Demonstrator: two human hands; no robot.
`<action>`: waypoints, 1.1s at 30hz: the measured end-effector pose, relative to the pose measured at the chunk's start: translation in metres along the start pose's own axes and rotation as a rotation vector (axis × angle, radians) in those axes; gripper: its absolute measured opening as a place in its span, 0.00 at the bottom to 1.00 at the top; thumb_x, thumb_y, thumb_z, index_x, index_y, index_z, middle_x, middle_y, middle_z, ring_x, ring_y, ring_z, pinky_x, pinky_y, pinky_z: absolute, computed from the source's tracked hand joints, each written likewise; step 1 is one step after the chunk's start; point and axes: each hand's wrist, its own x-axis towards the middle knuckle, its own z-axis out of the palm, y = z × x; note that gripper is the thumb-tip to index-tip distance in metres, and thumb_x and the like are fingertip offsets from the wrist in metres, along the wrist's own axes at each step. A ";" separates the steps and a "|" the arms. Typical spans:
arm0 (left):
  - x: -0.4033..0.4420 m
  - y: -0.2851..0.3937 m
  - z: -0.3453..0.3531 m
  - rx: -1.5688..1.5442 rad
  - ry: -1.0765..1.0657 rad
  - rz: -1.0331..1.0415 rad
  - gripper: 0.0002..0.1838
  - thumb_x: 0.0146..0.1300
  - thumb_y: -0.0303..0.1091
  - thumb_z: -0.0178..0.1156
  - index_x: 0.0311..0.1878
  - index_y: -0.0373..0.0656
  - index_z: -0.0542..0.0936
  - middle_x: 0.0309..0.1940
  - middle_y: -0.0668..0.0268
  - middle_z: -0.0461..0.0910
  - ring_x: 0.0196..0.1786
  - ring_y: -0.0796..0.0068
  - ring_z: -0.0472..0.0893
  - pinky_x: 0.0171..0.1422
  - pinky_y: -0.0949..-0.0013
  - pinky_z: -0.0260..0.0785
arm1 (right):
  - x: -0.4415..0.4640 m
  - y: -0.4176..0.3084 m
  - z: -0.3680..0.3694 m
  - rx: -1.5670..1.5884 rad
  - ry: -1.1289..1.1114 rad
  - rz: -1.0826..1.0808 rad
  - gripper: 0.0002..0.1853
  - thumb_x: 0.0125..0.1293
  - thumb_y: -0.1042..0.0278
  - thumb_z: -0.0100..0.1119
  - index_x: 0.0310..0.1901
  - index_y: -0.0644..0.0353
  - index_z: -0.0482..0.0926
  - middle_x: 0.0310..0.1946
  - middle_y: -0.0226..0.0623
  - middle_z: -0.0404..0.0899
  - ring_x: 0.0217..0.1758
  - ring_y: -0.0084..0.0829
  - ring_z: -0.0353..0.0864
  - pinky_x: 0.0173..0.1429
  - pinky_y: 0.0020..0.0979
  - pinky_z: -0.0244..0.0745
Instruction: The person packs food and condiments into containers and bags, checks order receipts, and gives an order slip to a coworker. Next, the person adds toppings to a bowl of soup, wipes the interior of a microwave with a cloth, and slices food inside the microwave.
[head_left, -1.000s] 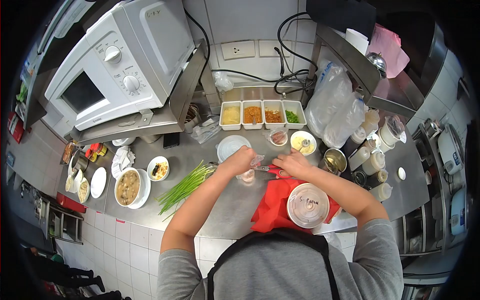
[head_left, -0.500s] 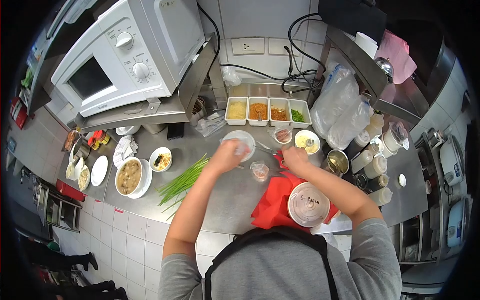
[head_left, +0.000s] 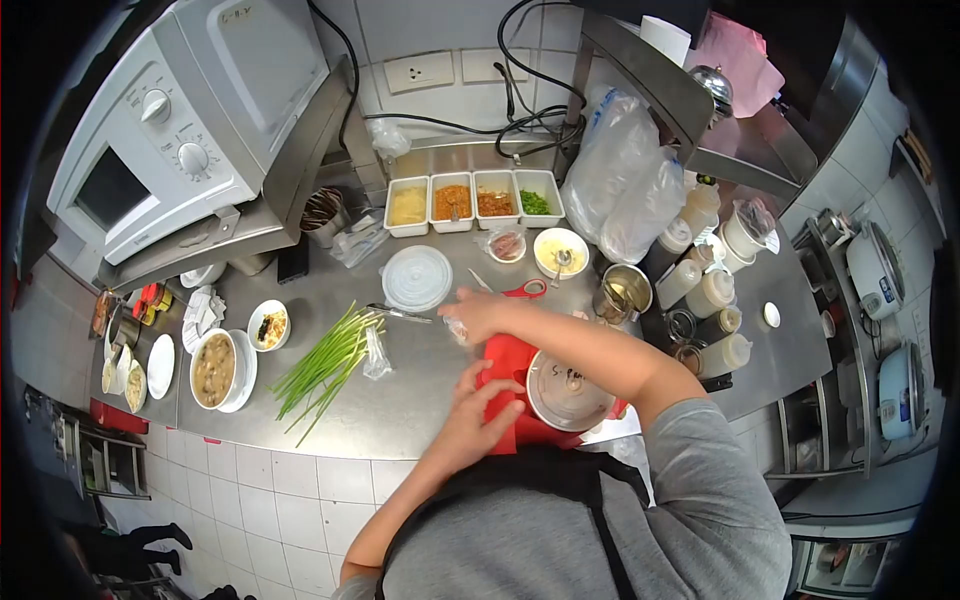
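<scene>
My right hand (head_left: 474, 316) is closed around the small clear plastic packet (head_left: 456, 328), near the middle of the steel counter. Below it my left hand (head_left: 478, 413) has its fingers apart, at the left edge of the red cloth bag (head_left: 505, 357). A round lidded container (head_left: 570, 390) with writing on its lid stands in the bag. Red-handled scissors (head_left: 526, 288) lie just beyond my right hand. A clear round lid (head_left: 417, 279) rests to the left of the scissors. A small scrap of clear plastic (head_left: 377, 356) lies by the green stalks (head_left: 325, 368).
Four white trays (head_left: 452, 203) of toppings line the back. On the left are a soup bowl (head_left: 214, 369), a smaller bowl (head_left: 269, 326) and the microwave (head_left: 170, 120). Bottles (head_left: 712, 292), a metal pot (head_left: 624, 292) and plastic bags (head_left: 625, 185) stand at the right.
The scissors have been let go onto the counter. My right hand has moved left to the small packet. My left hand has come down beside the red bag, leaving a plastic scrap by the stalks.
</scene>
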 end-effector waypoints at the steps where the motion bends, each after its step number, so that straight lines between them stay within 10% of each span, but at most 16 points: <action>1: -0.001 0.001 0.006 0.060 -0.019 -0.001 0.13 0.54 0.29 0.61 0.44 0.48 0.77 0.58 0.47 0.60 0.63 0.46 0.61 0.65 0.54 0.57 | 0.003 0.000 0.011 0.038 0.007 -0.011 0.24 0.52 0.68 0.60 0.54 0.49 0.72 0.55 0.52 0.67 0.52 0.51 0.75 0.52 0.45 0.74; 8: -0.011 -0.073 0.007 0.318 -0.233 -0.119 0.15 0.48 0.22 0.53 0.41 0.42 0.80 0.43 0.46 0.75 0.52 0.50 0.74 0.57 0.60 0.66 | -0.039 0.006 0.010 0.253 0.236 -0.002 0.16 0.53 0.68 0.56 0.46 0.49 0.73 0.47 0.48 0.71 0.46 0.51 0.76 0.49 0.48 0.73; 13: 0.004 -0.053 -0.002 0.335 0.102 -0.191 0.13 0.53 0.29 0.55 0.42 0.33 0.78 0.39 0.45 0.75 0.44 0.46 0.75 0.50 0.55 0.69 | -0.112 0.055 -0.014 0.317 0.509 0.264 0.18 0.54 0.63 0.55 0.47 0.55 0.75 0.38 0.52 0.78 0.43 0.50 0.77 0.48 0.45 0.73; 18: 0.019 -0.021 0.007 0.278 0.275 -0.220 0.17 0.48 0.24 0.60 0.44 0.33 0.74 0.43 0.49 0.70 0.46 0.47 0.73 0.51 0.58 0.68 | -0.124 0.092 0.005 0.238 0.170 0.546 0.13 0.61 0.65 0.48 0.45 0.61 0.74 0.35 0.56 0.78 0.42 0.54 0.77 0.49 0.49 0.72; 20: 0.023 -0.024 0.005 0.247 0.255 -0.159 0.20 0.46 0.20 0.59 0.47 0.35 0.73 0.43 0.49 0.67 0.47 0.47 0.72 0.51 0.58 0.68 | -0.138 0.070 0.001 0.241 0.350 0.523 0.15 0.57 0.63 0.55 0.44 0.60 0.76 0.39 0.51 0.77 0.45 0.51 0.76 0.49 0.47 0.71; 23: 0.019 -0.011 -0.023 0.158 -0.044 -0.078 0.17 0.45 0.17 0.57 0.42 0.38 0.76 0.41 0.50 0.68 0.48 0.49 0.72 0.50 0.58 0.68 | -0.157 0.011 -0.024 0.130 0.673 0.226 0.16 0.53 0.63 0.61 0.43 0.58 0.77 0.44 0.42 0.74 0.49 0.44 0.73 0.51 0.44 0.69; 25: 0.015 -0.010 -0.039 0.278 -0.142 0.099 0.14 0.45 0.16 0.56 0.38 0.39 0.78 0.40 0.51 0.68 0.45 0.50 0.74 0.47 0.58 0.69 | -0.161 -0.020 -0.018 0.106 0.452 -0.140 0.13 0.51 0.61 0.60 0.39 0.56 0.79 0.43 0.38 0.74 0.50 0.38 0.72 0.53 0.43 0.64; 29: 0.014 0.008 -0.091 0.473 -0.309 0.097 0.09 0.47 0.16 0.55 0.30 0.37 0.81 0.38 0.52 0.69 0.38 0.50 0.76 0.41 0.58 0.71 | -0.160 -0.053 0.010 -0.068 0.244 -0.061 0.13 0.52 0.57 0.57 0.34 0.55 0.81 0.42 0.36 0.74 0.51 0.36 0.71 0.55 0.43 0.60; 33: 0.007 0.047 -0.120 0.921 -0.503 0.071 0.16 0.51 0.22 0.54 0.45 0.41 0.77 0.38 0.53 0.70 0.29 0.53 0.78 0.35 0.59 0.73 | -0.148 -0.071 0.004 -0.054 0.137 0.216 0.14 0.52 0.56 0.55 0.35 0.55 0.81 0.43 0.36 0.75 0.53 0.36 0.71 0.56 0.44 0.59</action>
